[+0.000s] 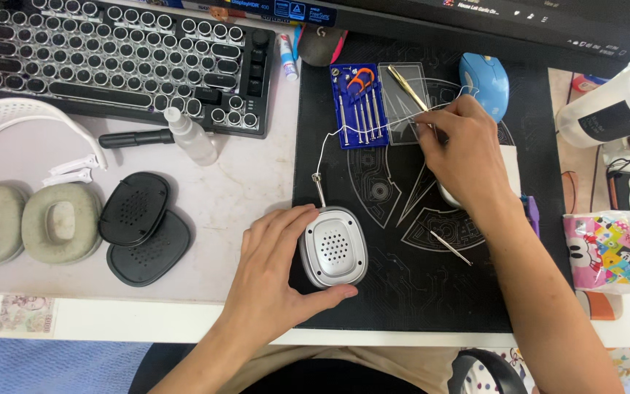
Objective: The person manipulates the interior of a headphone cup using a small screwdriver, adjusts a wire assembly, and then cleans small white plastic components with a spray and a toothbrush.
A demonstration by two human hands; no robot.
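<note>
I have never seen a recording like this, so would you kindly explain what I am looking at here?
There is no machine here: one camera on a person's head looks down at their two bare hands over a desk. The left hand grips a silver headphone earcup on a black desk mat. The right hand pinches a thin tool beside a blue case of small screwdrivers. To the left lie two grey ear cushions, two black covers, a white headband and a keyboard.

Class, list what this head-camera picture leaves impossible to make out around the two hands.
Head view:
- What the right hand pinches: hidden by its own fingers.
- The silver earcup's left side: covered by the left hand.
- The white cup: cut off by the right edge.
</note>
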